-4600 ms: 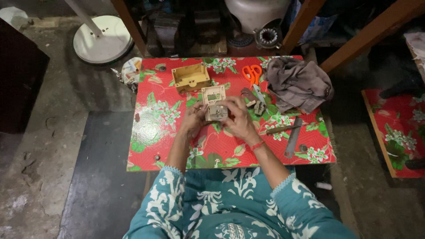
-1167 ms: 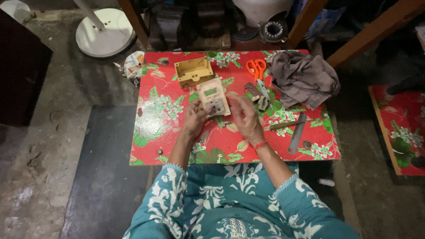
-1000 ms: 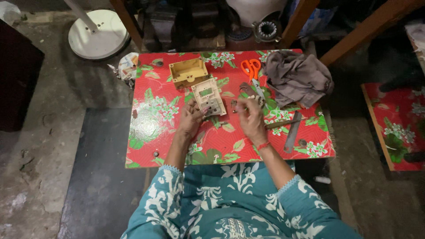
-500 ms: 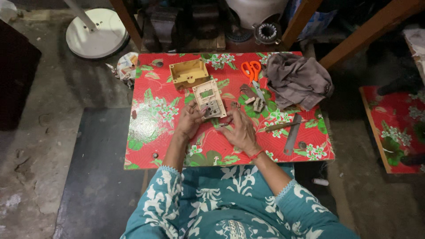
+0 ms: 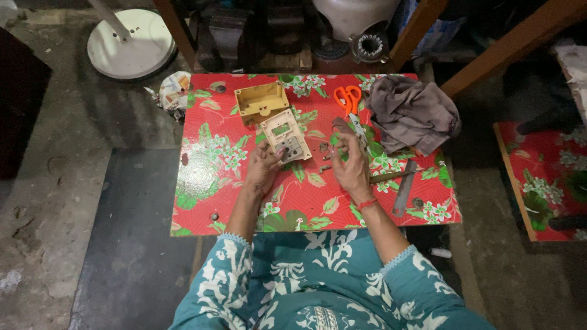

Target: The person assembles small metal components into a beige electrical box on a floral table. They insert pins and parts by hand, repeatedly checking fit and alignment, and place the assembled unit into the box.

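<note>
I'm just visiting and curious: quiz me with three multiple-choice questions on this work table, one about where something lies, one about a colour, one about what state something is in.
1. Where do the scissors lie?
A. at the table's far edge, beside the grey cloth
B. on the floor by the white disc
C. in the person's lap

2. What colour are the scissors' handles?
A. blue
B. orange
C. black

3. What is the left hand doing?
A. resting flat on bare table
B. touching the near end of the cream panel
C. gripping the grey cloth

Answers:
1 A, since the scissors sit on the far side, just left of the cloth.
2 B, the handle loops are bright orange.
3 B, the fingers meet the panel's near edge, while the right hand is raised beside it over small parts.
</note>
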